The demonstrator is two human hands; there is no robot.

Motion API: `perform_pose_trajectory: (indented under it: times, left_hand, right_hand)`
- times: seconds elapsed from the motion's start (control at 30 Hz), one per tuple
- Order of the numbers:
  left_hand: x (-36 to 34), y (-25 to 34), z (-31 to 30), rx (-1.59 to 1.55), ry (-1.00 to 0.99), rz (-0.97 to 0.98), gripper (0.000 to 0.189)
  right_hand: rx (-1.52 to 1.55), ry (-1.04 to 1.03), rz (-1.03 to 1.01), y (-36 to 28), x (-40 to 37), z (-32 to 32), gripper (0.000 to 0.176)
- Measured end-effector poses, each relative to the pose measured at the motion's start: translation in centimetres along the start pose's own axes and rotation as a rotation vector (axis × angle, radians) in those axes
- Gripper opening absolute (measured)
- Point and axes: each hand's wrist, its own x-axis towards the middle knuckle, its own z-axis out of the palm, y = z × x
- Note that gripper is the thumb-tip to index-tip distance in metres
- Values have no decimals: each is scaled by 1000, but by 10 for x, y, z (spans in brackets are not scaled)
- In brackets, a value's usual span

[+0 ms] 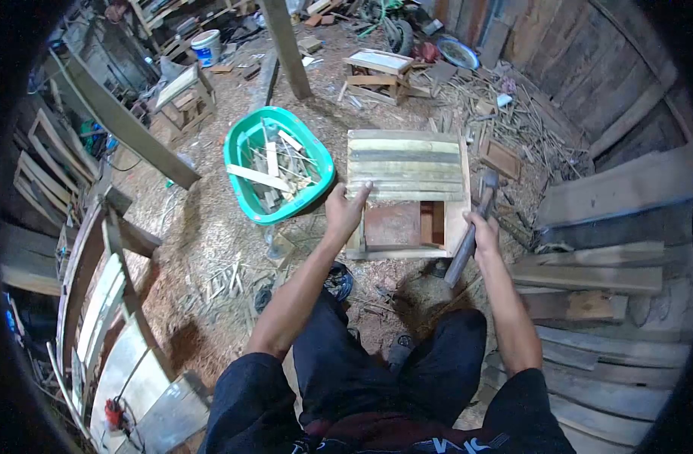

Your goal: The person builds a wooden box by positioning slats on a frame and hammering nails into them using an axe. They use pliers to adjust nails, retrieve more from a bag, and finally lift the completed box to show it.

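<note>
In the middle of the head view is a wooden box-like frame (466, 181), its upper part covered by a row of slats (405, 155). Below the slats an opening shows a reddish-brown board (392, 225) inside. My left hand (344, 214) is closed on the left side of the frame, thumb resting on the lowest slat. My right hand (483, 233) is wrapped round the handle of a hammer (461, 253), at the frame's right edge. The hammer's head points up and away from me.
A green tub (321, 144) of wood scraps stands left of the frame. A small wooden stool (378, 72) is farther back. Planks (596, 278) lie on the right, curved wooden pieces (82, 265) on the left. A post (284, 49) rises behind the tub. Shavings cover the floor.
</note>
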Motion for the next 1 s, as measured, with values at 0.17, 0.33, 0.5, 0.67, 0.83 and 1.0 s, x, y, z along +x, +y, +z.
perform_pose_trajectory:
  times: [0.17, 0.33, 0.5, 0.67, 0.83, 1.0]
  left_hand:
    - [-21, 103, -58, -9, 14, -102, 45]
    - [-43, 229, -124, 30, 23, -172, 43]
    - [-77, 323, -169, 2, 95, -158, 41]
    - [-105, 425, -209, 73, 56, -288, 37]
    - [-116, 457, -214, 34, 117, -265, 39]
    - [-108, 468, -211, 58, 154, -286, 43]
  right_hand:
    - [50, 99, 101, -122, -83, 4, 24]
    - [46, 116, 119, -230, -155, -1, 25]
    - [40, 99, 173, -304, -217, -24, 21]
    - [50, 45, 155, -372, -256, -41, 18]
    - [-156, -23, 82, -422, -267, -50, 23]
    - [-269, 101, 73, -468, -267, -37, 29]
